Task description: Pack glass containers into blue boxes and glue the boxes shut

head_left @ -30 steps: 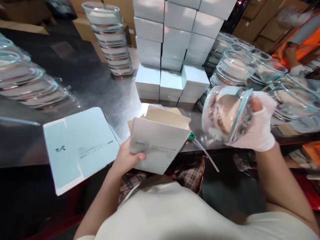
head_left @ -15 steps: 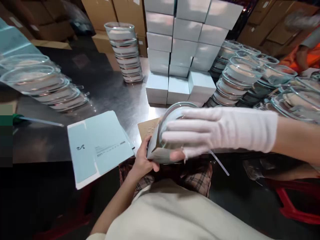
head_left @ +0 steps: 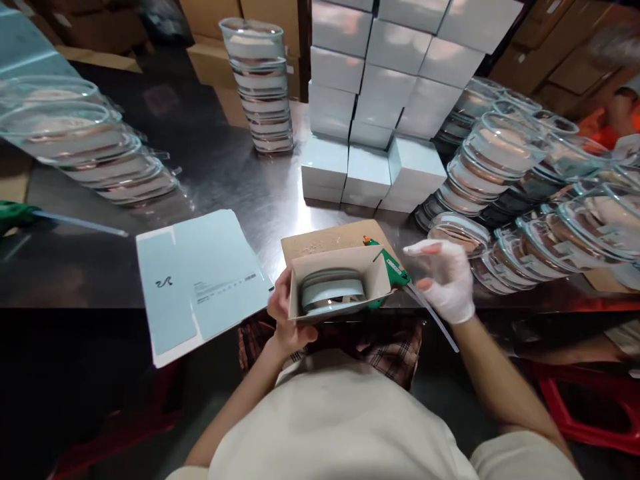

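My bare left hand grips the left side of a small open cardboard box at the table's near edge. A glass dish lies inside the box. My right hand, in a white glove, hovers open just right of the box with its fingers spread and nothing in it. A green-handled tool lies between the box and that hand, its thin blade jutting past the table edge. A single glass dish sits just beyond my right hand.
A flat pale-blue carton blank lies left of the box on the steel table. Stacked pale-blue boxes stand behind. Glass dish stacks stand at the back, left and right. Another person's orange sleeve shows far right.
My right hand carried the glass dish from the right, pushed it down into the box, then let go and drew back to the right, now empty.
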### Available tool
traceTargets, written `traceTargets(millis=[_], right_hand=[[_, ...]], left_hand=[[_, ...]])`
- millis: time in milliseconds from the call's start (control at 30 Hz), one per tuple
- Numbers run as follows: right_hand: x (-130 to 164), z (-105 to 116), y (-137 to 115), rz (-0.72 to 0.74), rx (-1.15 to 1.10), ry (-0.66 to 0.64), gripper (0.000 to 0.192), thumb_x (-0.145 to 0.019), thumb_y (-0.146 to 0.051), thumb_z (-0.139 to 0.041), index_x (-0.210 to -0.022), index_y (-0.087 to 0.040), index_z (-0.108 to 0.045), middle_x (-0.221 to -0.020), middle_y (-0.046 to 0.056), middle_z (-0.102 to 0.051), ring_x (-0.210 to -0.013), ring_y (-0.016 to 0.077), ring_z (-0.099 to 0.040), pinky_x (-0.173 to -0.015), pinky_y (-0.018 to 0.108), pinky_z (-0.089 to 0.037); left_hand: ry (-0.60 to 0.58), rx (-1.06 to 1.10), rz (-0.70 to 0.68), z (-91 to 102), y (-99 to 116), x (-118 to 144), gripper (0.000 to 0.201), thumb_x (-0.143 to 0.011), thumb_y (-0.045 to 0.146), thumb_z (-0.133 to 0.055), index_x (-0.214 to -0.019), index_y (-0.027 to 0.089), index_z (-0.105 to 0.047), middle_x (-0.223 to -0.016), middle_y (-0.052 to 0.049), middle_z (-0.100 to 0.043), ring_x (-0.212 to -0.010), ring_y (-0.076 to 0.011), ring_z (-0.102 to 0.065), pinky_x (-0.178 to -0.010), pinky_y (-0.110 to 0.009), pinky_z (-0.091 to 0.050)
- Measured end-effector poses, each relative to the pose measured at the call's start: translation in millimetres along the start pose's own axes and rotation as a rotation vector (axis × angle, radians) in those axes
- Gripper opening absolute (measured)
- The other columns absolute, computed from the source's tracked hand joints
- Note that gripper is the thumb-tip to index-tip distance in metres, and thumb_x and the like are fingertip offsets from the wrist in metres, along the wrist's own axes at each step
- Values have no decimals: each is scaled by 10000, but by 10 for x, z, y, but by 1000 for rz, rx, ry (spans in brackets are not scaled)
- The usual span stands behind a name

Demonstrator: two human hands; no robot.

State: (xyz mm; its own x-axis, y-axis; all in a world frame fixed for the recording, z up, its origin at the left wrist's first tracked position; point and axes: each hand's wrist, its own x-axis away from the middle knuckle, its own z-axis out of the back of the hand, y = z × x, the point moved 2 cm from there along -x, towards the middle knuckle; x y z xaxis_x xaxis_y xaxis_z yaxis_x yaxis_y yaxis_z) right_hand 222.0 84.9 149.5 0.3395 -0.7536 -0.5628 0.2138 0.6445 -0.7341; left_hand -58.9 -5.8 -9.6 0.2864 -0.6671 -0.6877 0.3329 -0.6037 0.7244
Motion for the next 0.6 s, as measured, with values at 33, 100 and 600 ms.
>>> traceTargets(millis=[33,100,600], right_hand=[[105,-80,101,-50,2,13,668,-746,-782,-801,-1217,-325,-673,-1267,111,-708,-1204,334,-717,-1086,525,-576],[273,-344,219,-108,-2,-96,874,-616,-975,-711,-1185,-313,-703,-1472,137,-596,-1437,391,-571,-1192,586,-483],[529,-718,177,-512,5,217,412,-980,-613,-580,-1195,-266,-636,-1228,107,-747,-1069,266,-740,-953,419,-606]], left_hand=[[-1,14,-88,30,9,-30,807,-869,876,-524,-1543,445,-418,-1585,-134,-480,-1447,-365,-562,-1135,-558,-520],[-4,39,-147,67,26,-83,726,-871,908,-461,-1308,367,-671,-1544,-119,-532,-1401,-369,-596,-1128,-542,-525],[-68,-35,-155,212,168,-342,548,-827,762,-733,-1048,261,-763,-1248,-87,-640,-1108,-258,-681,-987,-404,-532]])
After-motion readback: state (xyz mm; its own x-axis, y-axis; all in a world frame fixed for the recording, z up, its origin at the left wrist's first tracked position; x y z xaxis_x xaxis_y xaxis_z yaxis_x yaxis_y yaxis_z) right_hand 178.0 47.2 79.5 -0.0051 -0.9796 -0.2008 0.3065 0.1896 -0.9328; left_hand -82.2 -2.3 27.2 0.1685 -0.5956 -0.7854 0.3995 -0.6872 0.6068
